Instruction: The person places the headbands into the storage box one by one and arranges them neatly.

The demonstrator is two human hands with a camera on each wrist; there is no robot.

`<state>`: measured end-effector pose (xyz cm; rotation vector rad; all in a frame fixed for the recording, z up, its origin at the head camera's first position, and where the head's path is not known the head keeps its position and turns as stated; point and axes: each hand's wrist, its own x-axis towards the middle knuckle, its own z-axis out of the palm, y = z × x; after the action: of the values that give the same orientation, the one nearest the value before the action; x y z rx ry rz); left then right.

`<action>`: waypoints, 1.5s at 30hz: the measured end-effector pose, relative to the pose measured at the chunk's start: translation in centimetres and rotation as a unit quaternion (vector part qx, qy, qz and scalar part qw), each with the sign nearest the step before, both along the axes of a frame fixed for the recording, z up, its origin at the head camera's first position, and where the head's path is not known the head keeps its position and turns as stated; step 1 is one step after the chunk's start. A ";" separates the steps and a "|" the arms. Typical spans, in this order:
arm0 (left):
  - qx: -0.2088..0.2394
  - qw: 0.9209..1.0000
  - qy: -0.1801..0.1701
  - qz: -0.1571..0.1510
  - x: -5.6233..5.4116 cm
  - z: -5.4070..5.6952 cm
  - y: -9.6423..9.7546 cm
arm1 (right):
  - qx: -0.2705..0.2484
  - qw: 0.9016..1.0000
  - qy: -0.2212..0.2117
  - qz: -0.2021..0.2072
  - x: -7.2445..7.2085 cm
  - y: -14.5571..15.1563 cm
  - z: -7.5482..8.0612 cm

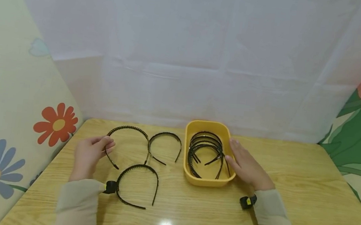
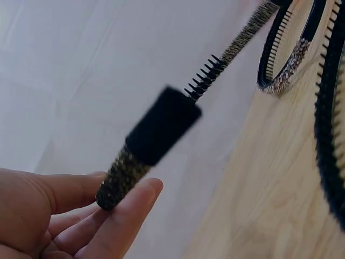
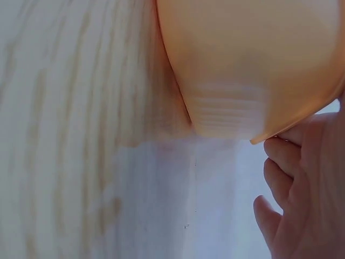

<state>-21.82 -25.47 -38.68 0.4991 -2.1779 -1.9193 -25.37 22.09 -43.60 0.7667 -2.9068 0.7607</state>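
My left hand (image 1: 90, 151) pinches a black toothed headband (image 1: 130, 127) by one side, between thumb and fingers. In the left wrist view this headband (image 2: 119, 181) shows glittery gold and black sections, with its teeth partly visible. Its far leg overlaps a second headband (image 1: 166, 133) and reaches down toward a third headband (image 1: 139, 166) in front. My right hand (image 1: 248, 166) lies along the right side of a yellow bin (image 1: 206, 182), fingers fairly straight at its rim. Inside the bin several black headbands (image 1: 206, 139) are nested in a row.
The wooden table (image 1: 196, 216) reaches back to a white sheet (image 1: 167, 52) hung behind it. Walls with painted flowers (image 1: 58, 125) stand at both sides. A black wrist camera (image 1: 111, 187) on the left sleeve overlaps the nearest headband in the head view.
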 end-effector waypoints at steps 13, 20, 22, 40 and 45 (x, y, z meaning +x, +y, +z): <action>0.036 0.997 0.012 -0.061 -0.6 -0.3 2.1 | -0.006 1.000 0.001 0.010 -0.1 0.0 -0.2; 0.034 0.994 0.020 -0.100 -0.7 -0.4 3.3 | 0.000 1.000 0.004 0.009 -0.1 0.0 -0.2; 0.038 0.994 0.018 -0.104 -0.8 -0.3 3.6 | 0.001 1.000 0.007 0.009 -0.1 0.0 -0.2; 0.078 0.988 0.037 -0.127 -1.1 0.0 7.8 | -0.016 0.999 -0.028 -0.003 -0.2 0.0 -0.1; 0.091 0.985 0.047 -0.139 -1.2 0.2 9.1 | -0.018 0.999 -0.029 -0.002 -0.3 0.0 0.0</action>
<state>-23.06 -16.39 -38.47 0.1291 -2.1169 -2.2485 -25.65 22.05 -43.60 0.7468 -2.9351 0.8472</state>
